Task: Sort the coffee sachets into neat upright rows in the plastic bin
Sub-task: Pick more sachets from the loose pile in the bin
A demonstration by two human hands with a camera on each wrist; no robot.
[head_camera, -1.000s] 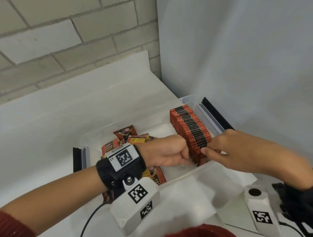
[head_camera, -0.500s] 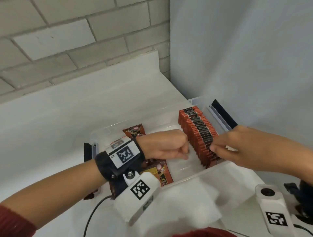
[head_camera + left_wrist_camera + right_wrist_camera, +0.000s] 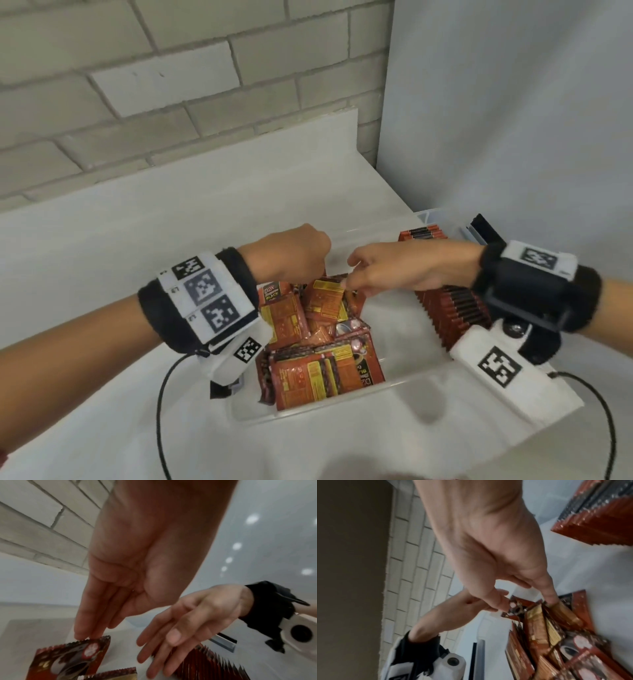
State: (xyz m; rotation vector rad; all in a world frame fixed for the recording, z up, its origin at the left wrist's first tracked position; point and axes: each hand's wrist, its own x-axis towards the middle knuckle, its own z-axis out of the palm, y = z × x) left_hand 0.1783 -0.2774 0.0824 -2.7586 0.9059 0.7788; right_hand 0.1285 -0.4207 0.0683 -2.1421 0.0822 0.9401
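Observation:
A clear plastic bin [image 3: 397,329] holds a loose pile of red-orange coffee sachets [image 3: 308,342] in its left half. An upright row of sachets [image 3: 452,308] stands along its right side. My left hand [image 3: 294,257] hangs over the far end of the pile. Its straight fingertips [image 3: 80,635] touch the top edge of one tilted sachet [image 3: 68,660]. My right hand [image 3: 383,270] reaches left across the bin with fingers spread. One fingertip [image 3: 553,599] touches a gold-labelled sachet on the pile [image 3: 547,635]. Neither hand is seen gripping anything.
Black latch handles sit at the bin's right end [image 3: 486,229] and left end [image 3: 219,390]. A white lid [image 3: 428,411] lies in front of the bin. The brick wall is behind, a grey panel [image 3: 513,137] on the right, and cables [image 3: 161,394] trail on the white counter.
Both hands have left the near end of the upright row and moved left to the loose pile. The right hand no longer touches the row.

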